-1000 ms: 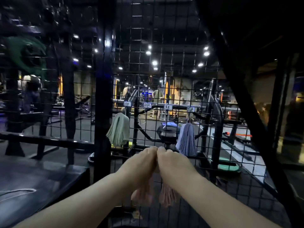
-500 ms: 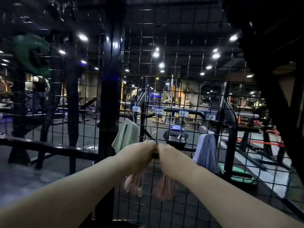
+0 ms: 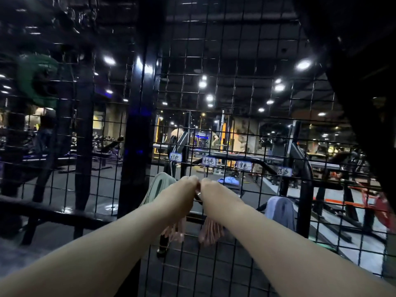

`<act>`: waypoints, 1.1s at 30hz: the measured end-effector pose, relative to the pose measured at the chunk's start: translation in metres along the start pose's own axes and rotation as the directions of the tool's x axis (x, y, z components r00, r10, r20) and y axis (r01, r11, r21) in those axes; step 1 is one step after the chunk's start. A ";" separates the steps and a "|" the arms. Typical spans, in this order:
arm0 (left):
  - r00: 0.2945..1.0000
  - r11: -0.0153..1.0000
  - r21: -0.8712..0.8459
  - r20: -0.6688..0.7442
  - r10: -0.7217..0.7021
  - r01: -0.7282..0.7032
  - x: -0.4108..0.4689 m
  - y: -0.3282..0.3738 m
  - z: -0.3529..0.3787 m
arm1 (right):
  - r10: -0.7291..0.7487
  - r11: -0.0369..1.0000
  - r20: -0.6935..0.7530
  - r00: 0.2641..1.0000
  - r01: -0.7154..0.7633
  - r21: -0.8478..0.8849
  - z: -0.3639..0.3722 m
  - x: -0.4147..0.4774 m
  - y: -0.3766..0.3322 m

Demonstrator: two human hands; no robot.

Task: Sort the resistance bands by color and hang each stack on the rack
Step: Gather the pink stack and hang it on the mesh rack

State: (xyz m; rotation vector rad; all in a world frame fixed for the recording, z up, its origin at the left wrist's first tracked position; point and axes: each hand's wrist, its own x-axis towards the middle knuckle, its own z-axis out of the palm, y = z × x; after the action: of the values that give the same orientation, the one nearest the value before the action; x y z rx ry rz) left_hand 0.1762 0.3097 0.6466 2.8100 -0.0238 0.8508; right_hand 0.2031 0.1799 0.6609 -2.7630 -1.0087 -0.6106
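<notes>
Both my hands are raised against a black wire-grid rack (image 3: pixel 231 86). My left hand (image 3: pixel 182 194) and my right hand (image 3: pixel 214 195) meet knuckle to knuckle, each gripping the top of a stack of pink resistance bands (image 3: pixel 211 231). The bands' two halves hang down below my wrists. A small metal hook (image 3: pixel 198 195) shows between my hands. A green band stack (image 3: pixel 156 187) hangs on the rack just left of my left hand. A lilac band stack (image 3: pixel 280 211) hangs to the right. Small white handwritten labels (image 3: pixel 209 161) sit in a row above the hanging spots.
A thick black upright post (image 3: pixel 137 146) stands left of the grid. Gym machines, benches and a green weight plate (image 3: pixel 36 80) lie behind the mesh. A dark slanted beam (image 3: pixel 353 82) crosses the upper right. Two people stand far back in the lit gym.
The view has tilted up and the rack looks closer. My hands stay together on the pink bands, now higher against the grid, near the labelled row.
</notes>
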 end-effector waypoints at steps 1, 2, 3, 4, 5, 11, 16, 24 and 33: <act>1.000 1.000 -0.018 -0.010 -0.022 0.022 0.005 -0.003 -0.001 | -0.006 1.000 -0.004 1.000 0.006 0.015 0.000 0.006 0.001; 0.999 0.999 -0.033 -0.025 -0.035 0.034 0.011 -0.006 0.000 | -0.004 0.999 -0.014 1.000 0.005 0.032 0.000 0.012 0.003; 0.998 0.998 -0.034 -0.028 -0.048 0.047 0.015 -0.008 0.000 | 0.002 0.999 -0.025 1.000 -0.001 0.037 0.000 0.016 0.004; 0.998 0.998 -0.034 -0.033 -0.053 0.052 0.020 -0.010 0.001 | 0.002 1.000 -0.037 0.999 -0.001 0.027 -0.001 0.021 0.005; 0.998 0.998 -0.027 -0.035 -0.058 0.057 0.023 -0.009 0.000 | 0.001 1.000 -0.046 0.999 -0.001 0.009 -0.001 0.025 0.007; 0.997 0.997 -0.006 -0.016 -0.077 0.077 0.036 -0.004 0.000 | 0.007 1.000 -0.036 0.999 -0.008 -0.012 0.005 0.037 0.013; 0.992 0.993 0.007 -0.021 -0.121 0.121 0.039 -0.008 0.009 | 0.065 0.998 0.009 0.998 -0.065 0.003 0.013 0.043 0.018; 0.992 0.993 -0.004 0.035 -0.118 0.118 0.051 -0.017 0.020 | 0.095 0.995 0.011 0.995 -0.095 0.014 0.020 0.043 0.019; 0.995 0.998 -0.032 0.085 0.050 -0.048 0.050 -0.028 0.019 | 0.079 0.997 -0.037 0.996 -0.079 -0.011 0.019 0.032 0.023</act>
State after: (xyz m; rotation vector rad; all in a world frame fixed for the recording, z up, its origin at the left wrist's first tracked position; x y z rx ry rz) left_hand 0.2305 0.3351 0.6532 2.8263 -0.1182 0.7332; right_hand 0.2465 0.1862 0.6572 -2.7764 -0.8867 -0.6548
